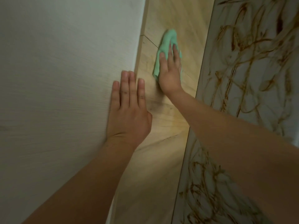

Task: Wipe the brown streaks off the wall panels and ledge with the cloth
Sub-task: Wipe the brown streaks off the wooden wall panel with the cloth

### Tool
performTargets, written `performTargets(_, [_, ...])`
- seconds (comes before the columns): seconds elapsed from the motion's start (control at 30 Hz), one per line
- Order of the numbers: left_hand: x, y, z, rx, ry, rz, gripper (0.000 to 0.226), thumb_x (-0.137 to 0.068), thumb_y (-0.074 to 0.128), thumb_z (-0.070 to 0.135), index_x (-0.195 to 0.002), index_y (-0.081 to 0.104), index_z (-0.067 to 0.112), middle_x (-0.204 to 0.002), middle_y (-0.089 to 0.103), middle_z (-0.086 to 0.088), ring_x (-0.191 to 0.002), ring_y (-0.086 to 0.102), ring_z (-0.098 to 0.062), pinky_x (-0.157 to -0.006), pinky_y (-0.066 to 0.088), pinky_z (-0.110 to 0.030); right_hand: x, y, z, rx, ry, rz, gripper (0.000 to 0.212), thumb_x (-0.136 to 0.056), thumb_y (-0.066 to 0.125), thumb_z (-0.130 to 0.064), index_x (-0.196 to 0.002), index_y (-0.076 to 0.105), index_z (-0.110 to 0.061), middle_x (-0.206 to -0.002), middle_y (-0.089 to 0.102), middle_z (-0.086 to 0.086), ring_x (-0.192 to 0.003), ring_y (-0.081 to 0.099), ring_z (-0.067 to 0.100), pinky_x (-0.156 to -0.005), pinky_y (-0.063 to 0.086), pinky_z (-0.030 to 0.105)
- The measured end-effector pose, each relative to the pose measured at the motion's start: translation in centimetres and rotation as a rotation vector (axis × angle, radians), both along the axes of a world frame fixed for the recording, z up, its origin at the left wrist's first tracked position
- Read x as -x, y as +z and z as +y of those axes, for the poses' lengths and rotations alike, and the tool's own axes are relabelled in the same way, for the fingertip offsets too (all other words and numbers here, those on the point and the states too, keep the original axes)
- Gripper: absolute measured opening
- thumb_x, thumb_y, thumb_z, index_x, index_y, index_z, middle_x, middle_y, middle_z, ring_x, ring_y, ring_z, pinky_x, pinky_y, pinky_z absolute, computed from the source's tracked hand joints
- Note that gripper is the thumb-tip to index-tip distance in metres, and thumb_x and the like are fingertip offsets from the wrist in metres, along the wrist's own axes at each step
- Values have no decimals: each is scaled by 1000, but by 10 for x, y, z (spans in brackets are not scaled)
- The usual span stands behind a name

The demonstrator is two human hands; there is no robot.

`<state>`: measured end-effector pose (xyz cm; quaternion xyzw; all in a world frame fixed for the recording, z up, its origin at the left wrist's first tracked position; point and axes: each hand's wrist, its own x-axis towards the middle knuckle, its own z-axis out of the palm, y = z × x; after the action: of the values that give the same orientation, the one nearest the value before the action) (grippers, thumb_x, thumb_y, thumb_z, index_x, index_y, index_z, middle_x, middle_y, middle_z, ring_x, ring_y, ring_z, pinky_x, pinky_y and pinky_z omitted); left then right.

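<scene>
Pressing the green cloth point(168, 41) to the wood panel point(178, 18), right hand point(169, 73) flat on it.
Left hand point(127, 113) braces, fingers straight, empty; firm overlapping strokes toward the brown streaks point(242, 50) should work best.

No legible text or labels.

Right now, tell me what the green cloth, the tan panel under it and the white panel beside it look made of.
Green cloth: soft fabric, possibly microfibre; it bunches and folds under the right hand. Tan panel: wood or wood-look laminate, matt; grain lines and seam joints show. White panel: painted or laminated board, matt, with faint grain lines; which, unclear.
</scene>
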<state>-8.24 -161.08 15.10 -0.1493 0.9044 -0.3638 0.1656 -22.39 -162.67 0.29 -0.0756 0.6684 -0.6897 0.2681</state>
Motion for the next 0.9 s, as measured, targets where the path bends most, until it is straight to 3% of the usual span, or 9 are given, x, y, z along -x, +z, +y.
performTargets(0.2, [2,-1,0,18,1,-14,79,-100,21,41,-163,-4,2,-167,-10,-32,-156,-12,-46,-127,-8,-57,-140,-59,55,-189,121,-474,63,-110,25,-52,-165,3,-30,-174,-3,-4,-159,-8,17,-128,-3,41])
performTargets(0.33, [1,-2,0,31,-13,-12,78,-101,25,40,-164,0,2,-168,-5,-32,-157,-9,-46,-127,-5,-58,-221,-49,80,-290,331,-663,54,-114,17,-27,-165,4,-19,-172,-15,9,-158,-13,30,-127,-1,49])
performTargets(0.43, [1,-2,3,73,0,-22,78,-101,22,42,-164,-2,2,-168,-6,-32,-156,-9,-47,-127,-2,-59,-190,-64,68,-322,191,-987,63,-110,17,-49,-166,-3,-27,-173,-4,11,-159,2,34,-127,6,52])
performTargets(0.5, [2,-1,5,94,5,-31,79,-100,22,44,-164,-2,2,-168,-6,-31,-156,-9,-47,-127,-1,-59,-135,-72,52,-299,127,-996,70,-107,19,-61,-165,-3,-30,-173,4,11,-157,11,37,-127,10,53])
performTargets(0.6, [3,0,8,90,11,-26,78,-101,20,44,-163,-3,2,-168,-8,-30,-157,-11,-45,-127,-1,-58,-76,-53,39,-136,106,-573,66,-107,25,-60,-164,1,-39,-174,2,1,-159,6,28,-128,5,51])
performTargets(0.7, [2,1,7,73,15,-20,84,-99,24,48,-163,-5,2,-168,-11,-30,-156,-14,-45,-127,-4,-58,-91,-60,43,-44,94,-354,65,-108,29,-57,-165,6,-37,-174,4,-7,-159,-1,14,-127,-1,40])
performTargets(0.77, [1,-1,6,66,5,-16,88,-97,29,51,-163,-3,2,-167,-10,-31,-156,-14,-45,-127,-5,-58,-129,-96,55,-77,76,-464,65,-109,31,-54,-165,8,-32,-173,7,-5,-159,2,15,-128,1,39])
performTargets(0.9, [1,-3,4,81,-6,-11,90,-96,31,53,-164,0,2,-167,-7,-32,-156,-10,-47,-126,-6,-59,-205,-153,75,-201,113,-936,65,-110,27,-55,-166,6,-30,-173,9,0,-159,12,28,-128,12,48])
